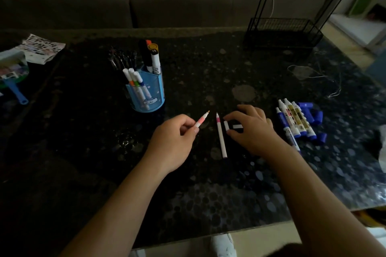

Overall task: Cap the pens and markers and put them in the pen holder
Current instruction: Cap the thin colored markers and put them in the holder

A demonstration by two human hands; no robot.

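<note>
My left hand (174,142) grips an uncapped orange-tipped pen (201,120), its tip pointing up and right. A pink-banded uncapped white pen (221,135) lies on the dark table between my hands. My right hand (253,129) reaches down over two white caps; its thumb and forefinger pinch one white cap (226,126), and the other cap (237,126) lies under the palm. The blue pen holder (147,92) stands behind, with several capped pens and markers in it. Several uncapped blue-and-white markers (294,123) lie to the right with loose blue caps (311,113).
A black wire rack (282,31) stands at the back right of the table. White string (319,77) trails near it. Papers and a blue-handled item (14,87) sit at the left edge. The table's front edge (208,236) is close to me.
</note>
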